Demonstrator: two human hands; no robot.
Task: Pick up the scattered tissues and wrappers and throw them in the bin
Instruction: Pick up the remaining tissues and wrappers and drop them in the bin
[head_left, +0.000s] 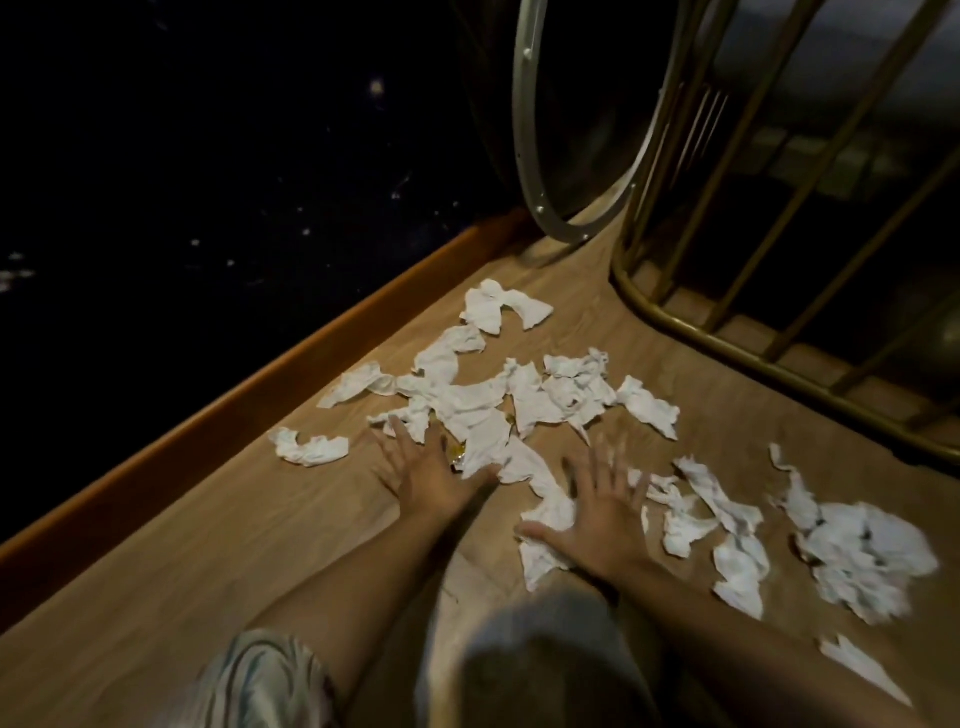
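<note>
Several crumpled white tissues (498, 405) lie scattered over the wooden floor (218, 545), with a bigger heap (867, 556) at the right. A small yellow wrapper (457, 451) peeks out from under the tissues beside my left hand (421, 467). That hand is spread flat, fingers apart, at the near edge of the middle pile. My right hand (602, 514) is also spread, palm down, lying over a tissue (545, 551). Neither hand grips anything. No bin is in view.
A gold metal frame with slanted bars (727, 332) stands at the right. A round metal hoop (540, 208) leans at the back. A raised wooden edge (249, 400) borders a dark surface on the left. My knees fill the bottom of the view.
</note>
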